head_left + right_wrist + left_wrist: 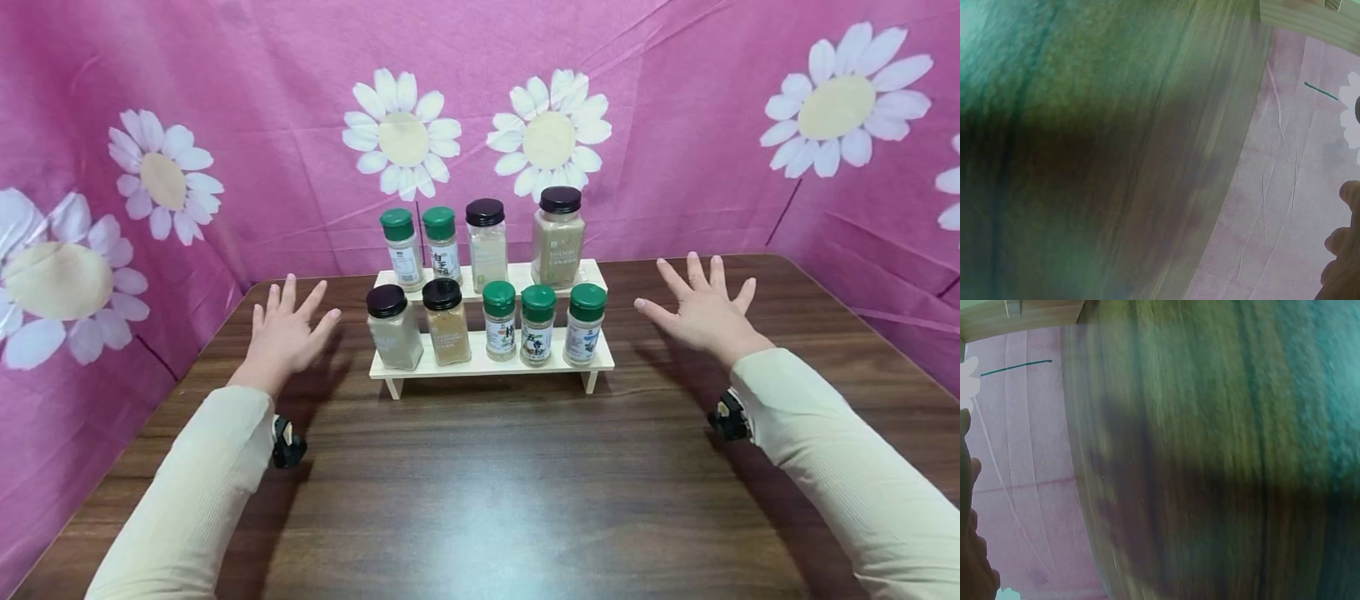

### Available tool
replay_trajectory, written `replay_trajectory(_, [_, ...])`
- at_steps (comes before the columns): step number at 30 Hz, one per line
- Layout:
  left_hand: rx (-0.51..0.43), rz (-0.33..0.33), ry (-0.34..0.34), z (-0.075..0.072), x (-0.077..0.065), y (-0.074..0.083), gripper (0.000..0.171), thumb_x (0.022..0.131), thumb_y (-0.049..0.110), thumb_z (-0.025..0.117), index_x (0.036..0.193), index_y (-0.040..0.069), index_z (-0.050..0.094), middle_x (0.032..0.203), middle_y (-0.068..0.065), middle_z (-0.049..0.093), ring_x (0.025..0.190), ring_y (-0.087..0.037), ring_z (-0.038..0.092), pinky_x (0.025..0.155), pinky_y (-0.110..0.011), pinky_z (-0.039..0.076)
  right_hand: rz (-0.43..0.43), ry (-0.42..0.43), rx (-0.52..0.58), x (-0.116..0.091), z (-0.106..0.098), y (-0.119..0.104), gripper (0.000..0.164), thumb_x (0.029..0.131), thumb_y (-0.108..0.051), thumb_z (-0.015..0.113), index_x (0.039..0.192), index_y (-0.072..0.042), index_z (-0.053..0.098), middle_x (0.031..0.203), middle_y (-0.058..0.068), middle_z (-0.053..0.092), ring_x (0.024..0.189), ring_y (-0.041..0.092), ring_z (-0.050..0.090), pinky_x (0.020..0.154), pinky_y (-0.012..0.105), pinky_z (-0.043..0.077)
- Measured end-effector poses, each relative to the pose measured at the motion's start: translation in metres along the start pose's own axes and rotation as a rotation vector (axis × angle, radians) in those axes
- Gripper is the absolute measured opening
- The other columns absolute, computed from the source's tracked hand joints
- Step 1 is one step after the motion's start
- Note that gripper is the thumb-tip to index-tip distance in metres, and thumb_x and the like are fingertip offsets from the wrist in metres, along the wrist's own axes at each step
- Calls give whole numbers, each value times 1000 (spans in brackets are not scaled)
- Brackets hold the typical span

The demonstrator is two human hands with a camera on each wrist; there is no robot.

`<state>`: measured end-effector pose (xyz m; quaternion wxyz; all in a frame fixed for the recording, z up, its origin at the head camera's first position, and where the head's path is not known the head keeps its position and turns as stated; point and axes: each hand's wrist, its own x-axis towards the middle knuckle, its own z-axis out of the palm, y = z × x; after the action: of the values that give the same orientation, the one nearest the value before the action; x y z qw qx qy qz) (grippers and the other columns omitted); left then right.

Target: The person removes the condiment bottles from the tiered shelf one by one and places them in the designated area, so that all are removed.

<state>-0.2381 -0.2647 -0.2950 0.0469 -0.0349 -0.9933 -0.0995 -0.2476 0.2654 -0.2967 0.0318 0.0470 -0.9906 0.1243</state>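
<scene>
My left hand (pixel 282 335) is held with its fingers spread, to the left of a two-step wooden rack (pixel 495 367), holding nothing. On the other side my right hand (pixel 703 310) is spread the same way, also with nothing in it. Along the rack's lower step stand two black-capped square jars, one pale (pixel 397 340) and one orange-brown (pixel 448 333), then green-capped shakers (pixel 537 333). The upper step carries two green-capped shakers (pixel 405 258), a slim black-capped jar (pixel 488 250) and a larger black-capped jar (pixel 558 247). Each wrist view catches a few fingers at its outer edge.
A dark wood-grain table (pixel 480 483) lies under the rack and both arms. Pink cloth (pixel 480 33) printed with white daisies hangs behind the table and down its left side. Black wrist cameras (pixel 288 442) sit at both cuffs.
</scene>
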Motion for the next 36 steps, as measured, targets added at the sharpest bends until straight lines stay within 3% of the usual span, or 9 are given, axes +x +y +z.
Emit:
replay_trajectory(7, [-35, 21, 16, 1, -1, -2, 67, 96, 53, 21, 148, 12, 18, 150, -28, -7, 134, -51, -5, 105, -67, -1, 1, -8, 31, -4, -3, -4, 86, 86, -71, 26, 150, -20, 2, 148, 31, -10, 131, 47, -23, 89, 75, -20])
replay_trajectory(12, [-245, 92, 74, 1, 2, 13, 60, 98, 42, 30, 148, 10, 20, 150, -30, 4, 134, -51, 7, 106, -65, 11, -105, 49, 258, -22, -12, -26, 75, 92, -54, 38, 150, -17, 7, 151, 27, -4, 137, 43, -9, 103, 70, -4])
replay_trajectory(15, [-364, 112, 95, 0, 6, 25, 57, 98, 37, 33, 148, 12, 22, 151, -26, 13, 135, -46, 15, 107, -61, 17, -198, 104, 387, -34, -16, -40, 68, 95, -42, 43, 150, -14, 13, 152, 23, 7, 139, 40, 4, 107, 65, 9])
replay_trajectory(21, [-611, 67, 152, 2, 13, 42, 50, 99, 34, 35, 146, 17, 31, 148, -12, 31, 135, -32, 28, 110, -49, 24, -280, 167, 476, -51, -16, -68, 60, 96, -34, 45, 148, -18, 21, 149, 18, 26, 132, 43, 28, 102, 62, 26])
replay_trajectory(25, [-740, 64, 199, 6, 17, 51, 46, 99, 28, 38, 142, 14, 38, 145, -10, 38, 132, -26, 35, 110, -43, 27, -286, 177, 563, -58, -12, -82, 56, 96, -30, 47, 146, -16, 27, 144, 22, 35, 129, 42, 34, 100, 60, 31])
replay_trajectory(30, [-947, 11, 189, 14, 22, 59, 44, 99, 27, 39, 140, 13, 41, 136, -12, 49, 112, -20, 52, 98, -36, 42, -272, 158, 686, -64, -6, -92, 54, 96, -26, 47, 145, -11, 29, 139, 26, 40, 127, 38, 40, 100, 55, 36])
replay_trajectory(34, [-1166, -72, 168, 18, 24, 67, 43, 98, 24, 42, 139, 10, 43, 136, -8, 50, 100, -7, 56, 92, -29, 46, -236, 119, 768, -68, -1, -97, 54, 96, -25, 47, 145, -11, 27, 138, 26, 42, 124, 36, 45, 97, 49, 42])
replay_trajectory(36, [-1263, -109, 191, 20, 26, 71, 41, 97, 21, 45, 136, 8, 47, 126, -6, 56, 80, 1, 54, 79, -18, 46, -210, 102, 800, -69, 3, -99, 55, 96, -25, 48, 145, -12, 27, 138, 25, 42, 123, 35, 45, 94, 46, 45])
